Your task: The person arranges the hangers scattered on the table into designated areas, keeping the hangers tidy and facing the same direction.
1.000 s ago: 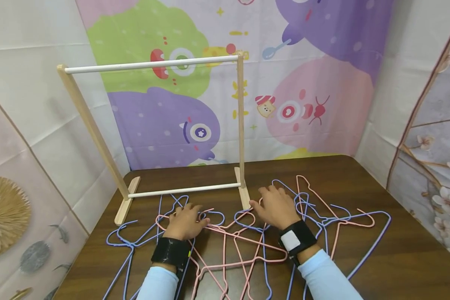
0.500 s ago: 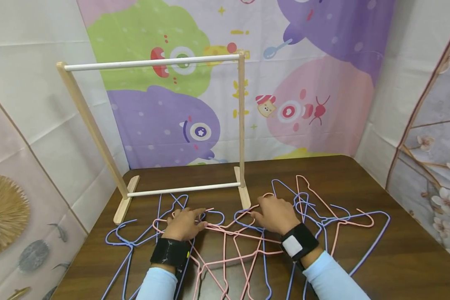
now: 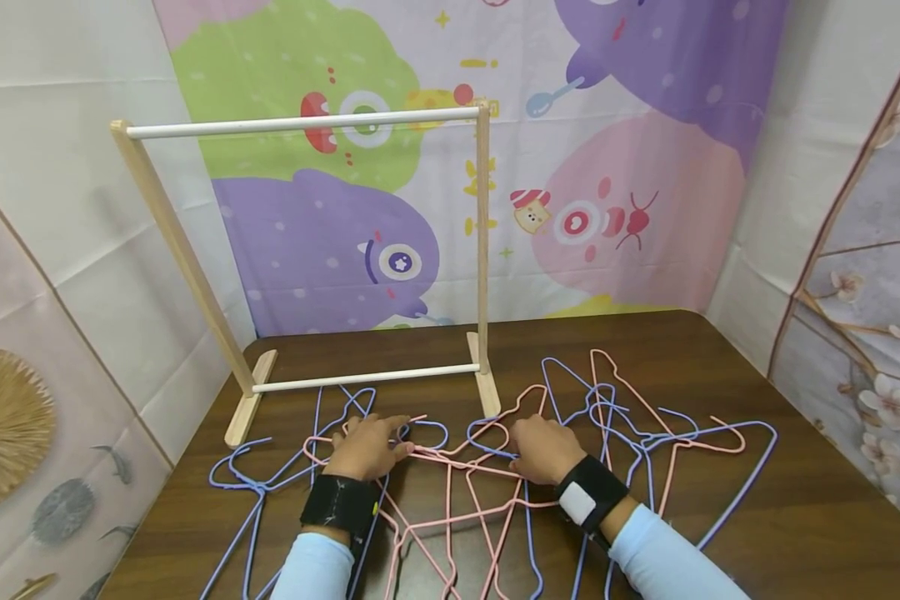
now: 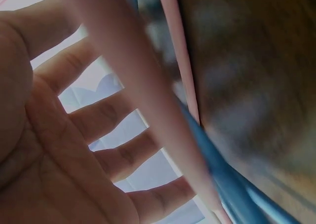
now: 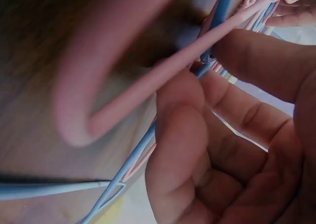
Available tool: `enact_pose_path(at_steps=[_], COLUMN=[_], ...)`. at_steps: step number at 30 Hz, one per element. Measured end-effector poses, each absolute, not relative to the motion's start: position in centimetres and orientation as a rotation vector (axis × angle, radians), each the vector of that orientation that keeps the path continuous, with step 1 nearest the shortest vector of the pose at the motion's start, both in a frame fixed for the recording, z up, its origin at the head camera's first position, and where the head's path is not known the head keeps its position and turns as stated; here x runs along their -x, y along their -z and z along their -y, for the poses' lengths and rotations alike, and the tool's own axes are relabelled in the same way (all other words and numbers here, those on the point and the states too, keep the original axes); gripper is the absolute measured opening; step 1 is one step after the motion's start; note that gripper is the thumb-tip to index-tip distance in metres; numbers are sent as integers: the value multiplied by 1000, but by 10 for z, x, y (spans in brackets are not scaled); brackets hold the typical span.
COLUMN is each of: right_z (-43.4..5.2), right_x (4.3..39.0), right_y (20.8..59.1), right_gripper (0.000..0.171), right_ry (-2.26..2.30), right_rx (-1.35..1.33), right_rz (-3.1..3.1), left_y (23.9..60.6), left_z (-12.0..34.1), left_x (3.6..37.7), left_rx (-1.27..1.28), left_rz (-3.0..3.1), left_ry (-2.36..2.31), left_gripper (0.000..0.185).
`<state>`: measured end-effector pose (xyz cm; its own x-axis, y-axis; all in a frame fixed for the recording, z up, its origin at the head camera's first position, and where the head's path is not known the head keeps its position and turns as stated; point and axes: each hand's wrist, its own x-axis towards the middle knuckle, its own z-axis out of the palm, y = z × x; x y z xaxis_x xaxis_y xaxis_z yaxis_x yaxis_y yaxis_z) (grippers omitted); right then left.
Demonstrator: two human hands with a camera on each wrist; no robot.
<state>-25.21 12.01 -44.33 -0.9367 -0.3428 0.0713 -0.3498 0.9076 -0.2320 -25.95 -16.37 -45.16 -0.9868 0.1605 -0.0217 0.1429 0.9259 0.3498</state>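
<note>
Blue and pink wire clothes hangers lie tangled across the table. My left hand (image 3: 366, 450) rests over a pink and a blue hanger, palm down. Its fingers (image 4: 106, 118) are spread and nearly straight behind a pink hanger bar (image 4: 148, 91) in the left wrist view. Toward the middle right, my right hand (image 3: 547, 450) has its fingers (image 5: 177, 140) curled and its thumb up against a blue hanger (image 5: 220, 17), which it pinches. A pink hanger (image 5: 153, 88) crosses in front of these fingers, and the exact contact is partly hidden.
A wooden rack (image 3: 482, 250) with a white top rail (image 3: 300, 126) stands at the back left of the table (image 3: 780, 517). More blue hangers (image 3: 750, 483) and a pink hanger (image 3: 671, 475) lie at the right, and another blue hanger (image 3: 251, 533) at the left. A cartoon-print cloth (image 3: 330, 250) hangs behind.
My right hand has drawn down toward me, its fingers curling in from a more spread reach, uncovering a pink hanger's corner behind it. My left hand has barely moved.
</note>
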Motion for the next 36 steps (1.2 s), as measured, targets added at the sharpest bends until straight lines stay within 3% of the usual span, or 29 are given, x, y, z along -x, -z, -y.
enact_pose_path(at_steps=[36], right_z=[-163], right_x=[236], right_y=[406], right_gripper=[19], right_ry=[-417], right_rx=[-571], right_rz=[2917], left_y=[448], left_z=[170], left_x=[263], left_rx=[-280], left_rz=[-3010], left_ry=[-571], left_gripper=[46])
